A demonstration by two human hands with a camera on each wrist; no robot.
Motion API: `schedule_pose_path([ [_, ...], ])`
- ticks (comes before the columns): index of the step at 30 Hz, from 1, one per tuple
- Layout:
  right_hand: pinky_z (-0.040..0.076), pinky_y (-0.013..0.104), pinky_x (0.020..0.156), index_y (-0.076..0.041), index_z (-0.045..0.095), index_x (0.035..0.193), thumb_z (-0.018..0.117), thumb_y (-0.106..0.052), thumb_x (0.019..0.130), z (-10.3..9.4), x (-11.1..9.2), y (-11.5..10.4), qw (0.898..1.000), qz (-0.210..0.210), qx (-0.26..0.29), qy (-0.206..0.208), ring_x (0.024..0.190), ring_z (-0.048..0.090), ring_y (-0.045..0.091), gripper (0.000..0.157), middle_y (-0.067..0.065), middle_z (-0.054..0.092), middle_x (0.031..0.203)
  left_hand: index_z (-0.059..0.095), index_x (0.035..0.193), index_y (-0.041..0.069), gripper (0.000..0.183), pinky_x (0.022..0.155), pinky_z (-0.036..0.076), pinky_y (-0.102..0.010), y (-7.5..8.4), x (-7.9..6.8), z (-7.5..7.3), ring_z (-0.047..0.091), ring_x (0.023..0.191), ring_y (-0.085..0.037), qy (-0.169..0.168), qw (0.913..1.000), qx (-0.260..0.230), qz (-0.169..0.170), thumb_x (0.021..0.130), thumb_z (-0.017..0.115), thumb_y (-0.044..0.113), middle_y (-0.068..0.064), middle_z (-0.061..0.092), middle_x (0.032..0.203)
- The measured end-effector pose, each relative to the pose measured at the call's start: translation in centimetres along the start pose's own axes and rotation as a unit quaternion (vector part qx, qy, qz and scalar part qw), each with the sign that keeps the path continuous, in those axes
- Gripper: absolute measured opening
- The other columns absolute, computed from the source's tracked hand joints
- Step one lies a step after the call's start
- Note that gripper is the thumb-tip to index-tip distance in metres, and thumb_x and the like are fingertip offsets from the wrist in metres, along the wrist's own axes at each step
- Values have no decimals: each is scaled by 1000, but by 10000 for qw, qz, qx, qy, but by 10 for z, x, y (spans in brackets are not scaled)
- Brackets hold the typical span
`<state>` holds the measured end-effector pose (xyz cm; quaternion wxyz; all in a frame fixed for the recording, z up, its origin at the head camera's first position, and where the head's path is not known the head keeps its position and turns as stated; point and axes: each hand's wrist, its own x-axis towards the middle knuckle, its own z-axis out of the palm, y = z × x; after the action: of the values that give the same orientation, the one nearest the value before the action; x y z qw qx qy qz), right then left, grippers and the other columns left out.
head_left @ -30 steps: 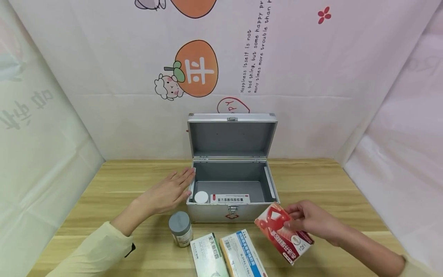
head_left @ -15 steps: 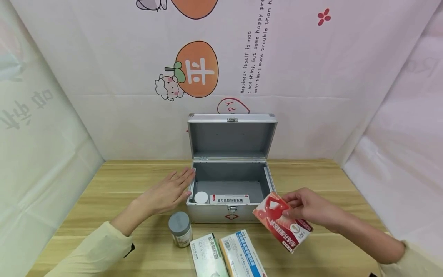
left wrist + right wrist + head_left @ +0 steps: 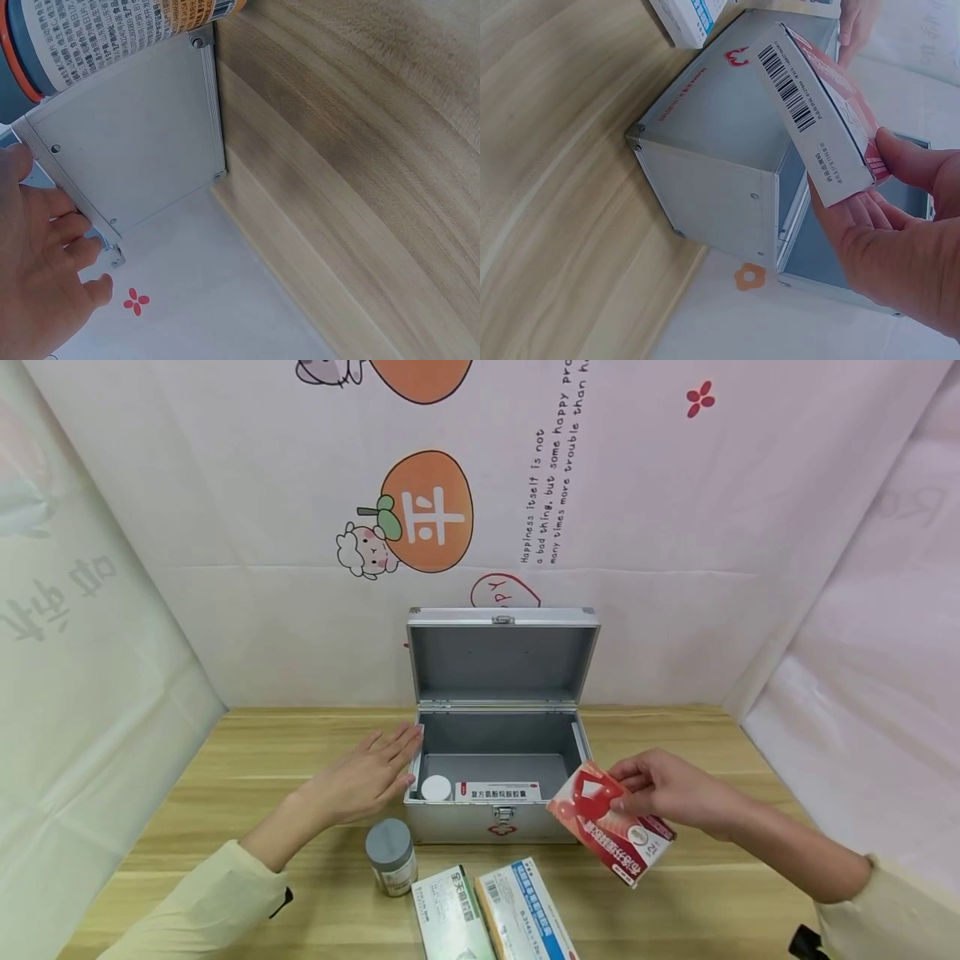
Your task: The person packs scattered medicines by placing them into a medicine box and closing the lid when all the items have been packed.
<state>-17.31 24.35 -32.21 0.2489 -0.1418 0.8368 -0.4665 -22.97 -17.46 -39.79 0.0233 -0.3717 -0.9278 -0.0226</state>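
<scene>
My right hand pinches a red and white medicine box by its edge, in the air at the front right corner of the metal case. In the right wrist view the medicine box shows its barcode side, with thumb and fingers on opposite faces. My left hand rests with extended fingers on the left rim of the silver first-aid case, whose lid stands raised. Inside the case, along its front wall, are a white-capped bottle and a white medicine box with dark lettering.
A grey-lidded jar stands in front of the case's left corner. Beside it on the wooden table lie a green and white box and a blue and white box. A printed cloth hangs behind.
My right hand has risen and moved away from me with the red medicine box, closer to the case's right side. The left hand stays on the rim.
</scene>
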Motion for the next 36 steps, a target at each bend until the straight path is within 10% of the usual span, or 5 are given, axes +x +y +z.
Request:
schedule_pose_path([
  [36,62,34,74,6,60,126,73,-15,86,-12,37,-54,9938,126,-1094,-170,82,67,17,47,9,72,104,25,157,0,64,121,24,-58,0,1,0,20,154,-34,-10,10000,-64,-29,107,39,37,-16,21,166],
])
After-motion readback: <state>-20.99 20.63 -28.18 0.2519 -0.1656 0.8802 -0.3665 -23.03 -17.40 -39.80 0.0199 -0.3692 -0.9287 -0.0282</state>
